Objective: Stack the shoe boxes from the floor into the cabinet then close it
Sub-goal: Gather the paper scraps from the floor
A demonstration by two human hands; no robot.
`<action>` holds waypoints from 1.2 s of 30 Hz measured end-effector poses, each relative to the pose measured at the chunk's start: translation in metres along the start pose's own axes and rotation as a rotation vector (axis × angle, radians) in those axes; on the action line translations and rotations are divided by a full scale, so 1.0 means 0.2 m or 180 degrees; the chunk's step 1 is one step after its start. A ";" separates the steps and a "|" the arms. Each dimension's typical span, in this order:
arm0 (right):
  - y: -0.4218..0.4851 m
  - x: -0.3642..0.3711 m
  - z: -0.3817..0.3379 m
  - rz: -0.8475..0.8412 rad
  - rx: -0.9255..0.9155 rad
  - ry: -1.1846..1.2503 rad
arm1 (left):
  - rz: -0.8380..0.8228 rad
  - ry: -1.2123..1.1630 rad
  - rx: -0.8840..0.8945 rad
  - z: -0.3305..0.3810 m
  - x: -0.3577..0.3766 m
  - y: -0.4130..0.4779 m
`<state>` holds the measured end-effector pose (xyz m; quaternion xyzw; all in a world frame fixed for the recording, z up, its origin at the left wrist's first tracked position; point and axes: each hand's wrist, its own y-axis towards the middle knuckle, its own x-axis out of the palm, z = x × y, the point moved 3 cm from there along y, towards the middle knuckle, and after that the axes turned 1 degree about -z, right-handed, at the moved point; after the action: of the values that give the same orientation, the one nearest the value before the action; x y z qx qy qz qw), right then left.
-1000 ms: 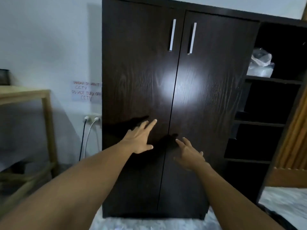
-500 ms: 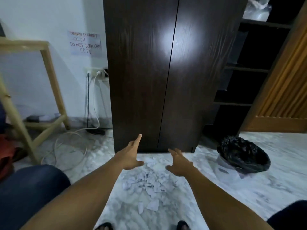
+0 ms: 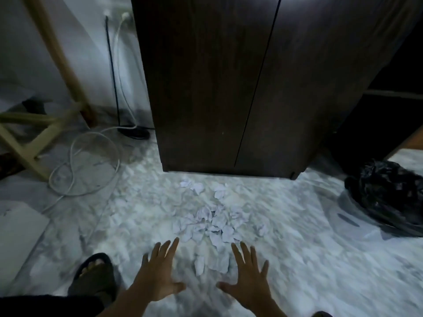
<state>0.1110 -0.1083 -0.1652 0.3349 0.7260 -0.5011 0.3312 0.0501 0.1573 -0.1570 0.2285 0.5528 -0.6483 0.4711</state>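
Head view: both hands are hovering palm-down over the marble floor (image 3: 309,225) in the lower centre of the frame. Left hand (image 3: 158,277) is spreading its fingers wide and holding nothing. Right hand (image 3: 248,282) is likewise spreading wide and holding nothing. Scraps of crumpled white paper (image 3: 210,223) are lying scattered on the floor just beyond the fingertips, between the hands and the cabinet (image 3: 229,88). Cabinet is occupying the upper centre of the frame, with both dark wood doors sitting shut and meeting at a thin vertical seam. Shoe boxes are not showing anywhere on the floor. Foot in a dark sandal (image 3: 93,277) is resting at lower left, near the left hand. White cable (image 3: 91,161) is lying coiled at left, beside the wooden frame legs (image 3: 41,138). Bin lined with a black bag (image 3: 386,195) is standing at the right edge. Flat white panel (image 3: 18,234) is lying at far left.
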 end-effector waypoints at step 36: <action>1.24 -0.16 -0.07 0.1381 -0.1941 -0.0582 | 0.1366 0.0574 0.1869 -0.01 -0.13 1.35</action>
<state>0.3300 -0.0313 -0.2614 0.3208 0.7214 -0.2083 0.5773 0.2947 0.1836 -0.2725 0.5207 0.3221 -0.6430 0.4601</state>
